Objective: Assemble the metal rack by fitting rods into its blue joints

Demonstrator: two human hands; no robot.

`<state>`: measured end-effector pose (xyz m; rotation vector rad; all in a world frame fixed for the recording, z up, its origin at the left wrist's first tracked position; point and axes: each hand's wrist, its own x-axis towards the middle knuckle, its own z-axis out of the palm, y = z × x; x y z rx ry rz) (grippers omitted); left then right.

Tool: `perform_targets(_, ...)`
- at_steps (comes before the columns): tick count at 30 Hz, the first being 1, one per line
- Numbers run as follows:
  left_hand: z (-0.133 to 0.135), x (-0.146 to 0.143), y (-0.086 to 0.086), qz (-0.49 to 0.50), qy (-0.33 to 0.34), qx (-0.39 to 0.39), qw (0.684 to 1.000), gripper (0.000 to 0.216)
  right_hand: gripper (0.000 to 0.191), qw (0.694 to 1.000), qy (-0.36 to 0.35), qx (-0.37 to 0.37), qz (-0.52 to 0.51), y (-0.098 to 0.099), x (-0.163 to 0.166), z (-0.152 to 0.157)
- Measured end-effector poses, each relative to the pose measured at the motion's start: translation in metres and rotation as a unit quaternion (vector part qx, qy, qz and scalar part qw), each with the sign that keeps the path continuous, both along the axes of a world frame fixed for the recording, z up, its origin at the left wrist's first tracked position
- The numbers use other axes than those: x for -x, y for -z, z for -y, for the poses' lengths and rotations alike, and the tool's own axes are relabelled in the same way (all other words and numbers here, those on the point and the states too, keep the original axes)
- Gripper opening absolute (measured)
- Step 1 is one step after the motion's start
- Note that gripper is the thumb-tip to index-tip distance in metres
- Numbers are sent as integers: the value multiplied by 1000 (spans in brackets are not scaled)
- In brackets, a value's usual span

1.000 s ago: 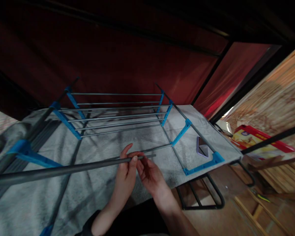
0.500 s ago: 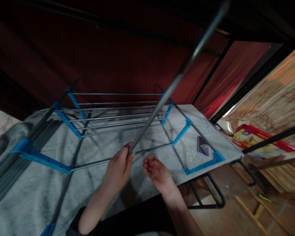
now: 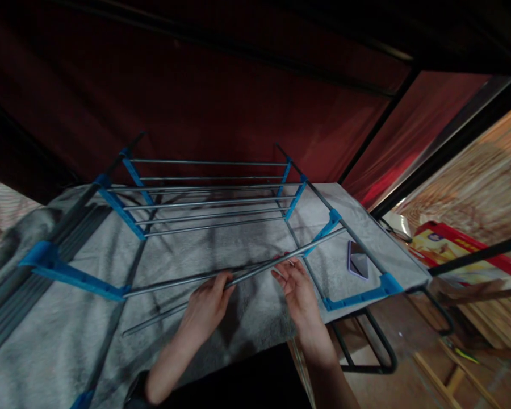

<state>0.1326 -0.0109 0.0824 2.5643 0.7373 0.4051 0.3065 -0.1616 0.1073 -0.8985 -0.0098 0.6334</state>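
My left hand (image 3: 208, 304) is closed around a loose grey metal tube (image 3: 247, 275) near its middle. The tube slants across the front of a half-built rack (image 3: 213, 216) of grey tubes and blue plastic brackets. My right hand (image 3: 296, 284), palm turned up, has its fingers curled against the same tube farther right, with a fingertip showing beyond it. The tube's right end is over the front right bracket area, near a blue bracket (image 3: 321, 233). Its left end lies low over the grey blanket (image 3: 238, 335). Another blue bracket (image 3: 361, 296) is at the near right corner.
More grey tubes (image 3: 38, 272) lie bundled at the left. A phone (image 3: 357, 261) rests on the blanket at the right. Beyond the black metal bed frame (image 3: 383, 369) are a red and yellow box (image 3: 455, 247) and wooden pieces. A dark red curtain (image 3: 221, 108) hangs behind.
The loose tube has swung down from a steep upward slant to nearly level. My right hand has moved right and up to the tube; my left hand still grips it.
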Motion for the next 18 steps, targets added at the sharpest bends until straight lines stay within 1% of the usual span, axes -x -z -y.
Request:
perform_targets(5, -10, 14, 9, -38, -19, 10, 999, 15, 36, 1000, 14, 4, 2, -1, -12, -5)
perform_targets(11, -21, 23, 16, 28, -3, -12, 1000, 18, 31, 999, 34, 35, 8, 7, -32, -8)
perform_targets(15, -20, 26, 13, 39, -1, -5, 999, 18, 31, 998, 27, 56, 31, 16, -49, -1)
perform_targets(16, -18, 27, 11, 34, -5, -2, 999, 18, 31, 997, 23, 64, 34, 20, -52, 3)
perform_targets(18, -14, 28, 6, 12, -11, -1, 1000, 15, 31, 994, 38, 90, 46, 29, -59, 14)
